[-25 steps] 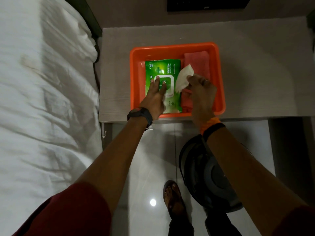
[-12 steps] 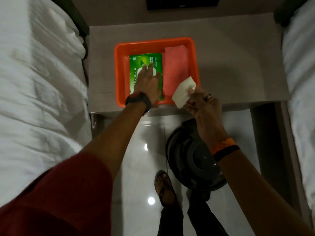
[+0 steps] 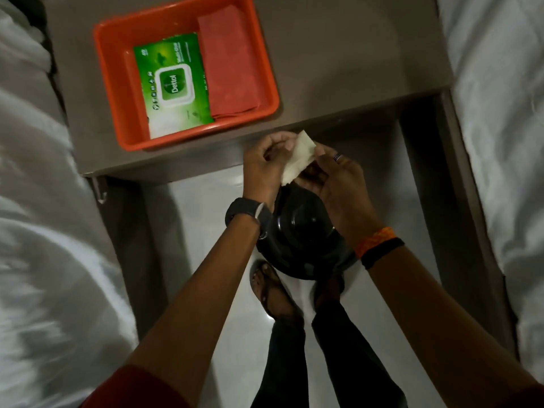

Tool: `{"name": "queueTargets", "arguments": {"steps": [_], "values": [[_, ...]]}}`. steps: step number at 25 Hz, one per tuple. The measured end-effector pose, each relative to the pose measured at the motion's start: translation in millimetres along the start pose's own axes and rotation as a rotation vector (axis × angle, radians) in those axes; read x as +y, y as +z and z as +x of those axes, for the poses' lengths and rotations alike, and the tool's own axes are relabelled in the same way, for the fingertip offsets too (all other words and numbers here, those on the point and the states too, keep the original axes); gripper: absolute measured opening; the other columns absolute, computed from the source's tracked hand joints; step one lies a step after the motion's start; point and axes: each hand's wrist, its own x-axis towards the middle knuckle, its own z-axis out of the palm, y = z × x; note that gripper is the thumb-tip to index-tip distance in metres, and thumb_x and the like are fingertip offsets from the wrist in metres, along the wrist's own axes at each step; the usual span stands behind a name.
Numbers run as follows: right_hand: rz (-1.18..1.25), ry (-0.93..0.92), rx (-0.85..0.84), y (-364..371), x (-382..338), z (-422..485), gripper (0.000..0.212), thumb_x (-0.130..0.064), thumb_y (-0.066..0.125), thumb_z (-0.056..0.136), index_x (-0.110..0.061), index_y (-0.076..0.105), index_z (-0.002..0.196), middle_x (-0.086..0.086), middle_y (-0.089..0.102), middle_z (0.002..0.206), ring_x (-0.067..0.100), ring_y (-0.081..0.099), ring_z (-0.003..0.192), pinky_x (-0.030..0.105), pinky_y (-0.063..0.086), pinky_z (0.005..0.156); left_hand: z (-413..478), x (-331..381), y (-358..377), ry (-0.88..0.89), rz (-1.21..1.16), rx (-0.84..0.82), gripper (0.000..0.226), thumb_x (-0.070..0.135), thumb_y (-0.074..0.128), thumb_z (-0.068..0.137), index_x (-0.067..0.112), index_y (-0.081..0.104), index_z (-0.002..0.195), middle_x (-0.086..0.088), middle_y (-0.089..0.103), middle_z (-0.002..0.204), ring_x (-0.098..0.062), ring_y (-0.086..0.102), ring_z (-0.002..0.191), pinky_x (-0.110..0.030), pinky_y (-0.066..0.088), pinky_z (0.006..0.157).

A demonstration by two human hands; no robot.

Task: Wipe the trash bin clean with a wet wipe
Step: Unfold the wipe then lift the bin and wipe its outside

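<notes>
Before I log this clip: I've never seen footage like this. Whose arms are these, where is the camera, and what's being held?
There is no machine; a person wears a camera on the head, looking down at their own arms. The left hand and right hand hold a white wet wipe together, above a black trash bin on the floor. On the grey table sits an orange tray containing a green wipes pack and a red cloth. White bedding lies on both sides.
</notes>
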Motion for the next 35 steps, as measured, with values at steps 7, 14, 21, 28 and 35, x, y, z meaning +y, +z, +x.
{"name": "queueTargets", "arguments": {"steps": [7, 14, 21, 28, 35], "values": [[0.086, -0.023, 0.075, -39, 3, -9, 0.013, -0.013, 0.063, 0.100, -0.009, 0.074, 0.103, 0.008, 0.080, 0.093, 0.018, 0.080, 0.085, 0.030, 0.066, 0.074, -31, -18, 21, -0.109, 0.077, -0.245, 0.026, 0.045, 0.074, 0.083, 0.028, 0.078, 0.101, -0.002, 0.079, 0.100, -0.022, 0.075, 0.098, -0.044, 0.059, 0.091], [0.030, -0.003, 0.077, -66, 0, -1, 0.018, -0.006, 0.070, 0.093, -0.002, 0.073, 0.111, 0.005, 0.081, 0.090, 0.013, 0.080, 0.079, 0.024, 0.066, 0.073, -36, -22, 44, -0.204, -0.081, -0.209, 0.015, 0.024, 0.062, 0.098, 0.024, 0.077, 0.098, 0.004, 0.080, 0.095, -0.015, 0.075, 0.097, -0.030, 0.063, 0.078], [-0.060, 0.007, 0.068, -117, 5, 6, 0.022, -0.018, 0.071, 0.096, -0.010, 0.072, 0.116, 0.000, 0.081, 0.103, 0.007, 0.080, 0.092, 0.024, 0.063, 0.077, -11, -34, 94, -0.325, 0.085, -0.270, 0.032, 0.027, 0.048, 0.105, 0.005, 0.069, 0.117, -0.016, 0.072, 0.112, -0.027, 0.069, 0.105, -0.046, 0.056, 0.094], [0.029, -0.003, 0.226, -138, -1, 29, 0.019, -0.009, 0.068, 0.095, 0.008, 0.069, 0.104, 0.006, 0.076, 0.083, 0.012, 0.075, 0.072, 0.025, 0.063, 0.069, -5, -48, 142, -0.242, 0.134, -0.110, 0.021, 0.014, 0.054, 0.101, 0.003, 0.069, 0.110, -0.012, 0.070, 0.103, -0.024, 0.067, 0.091, -0.033, 0.056, 0.078], [0.352, 0.153, 0.129, -172, -2, 62, 0.019, -0.017, 0.052, 0.104, -0.003, 0.062, 0.110, 0.013, 0.068, 0.113, 0.026, 0.069, 0.103, 0.032, 0.062, 0.074, 43, -48, 148, -0.442, 0.046, -0.090, 0.022, 0.011, 0.044, 0.102, 0.010, 0.066, 0.097, -0.014, 0.066, 0.103, -0.030, 0.060, 0.098, -0.040, 0.055, 0.073]]}}
